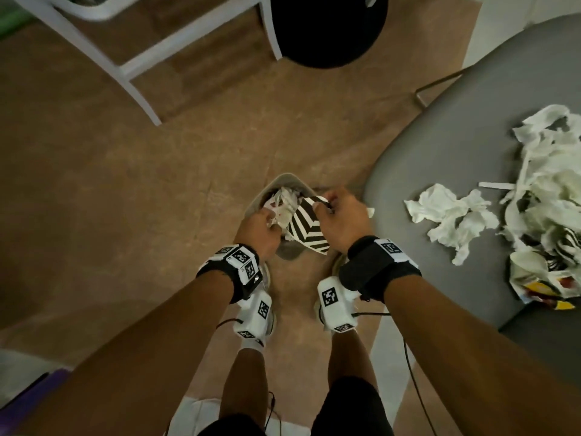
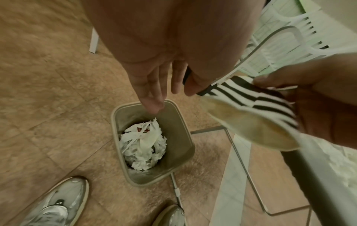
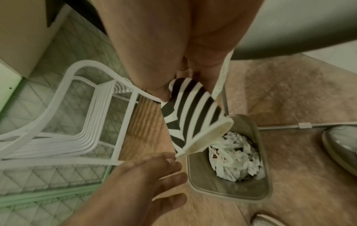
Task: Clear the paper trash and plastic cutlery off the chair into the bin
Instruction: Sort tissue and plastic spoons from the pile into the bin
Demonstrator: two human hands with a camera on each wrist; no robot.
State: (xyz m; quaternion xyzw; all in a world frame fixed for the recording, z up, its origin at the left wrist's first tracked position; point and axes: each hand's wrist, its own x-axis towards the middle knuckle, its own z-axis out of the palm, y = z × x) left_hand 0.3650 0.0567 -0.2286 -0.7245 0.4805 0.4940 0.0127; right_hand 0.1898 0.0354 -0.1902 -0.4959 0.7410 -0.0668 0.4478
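Striped paper plate [image 3: 191, 116] pinched in right hand [image 1: 342, 218], tilted over bin [image 2: 179, 122] so it drops in; left hand [image 2: 154, 85] flat, empty, fingers straight above bin; paper trash [image 1: 452, 215] remains on chair [image 1: 440, 146]

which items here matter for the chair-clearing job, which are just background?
Job:
- striped paper cup, pinched by right hand
- left hand, open over the bin
- paper trash on grey chair

Background:
- white chair
- black stool
- sneakers
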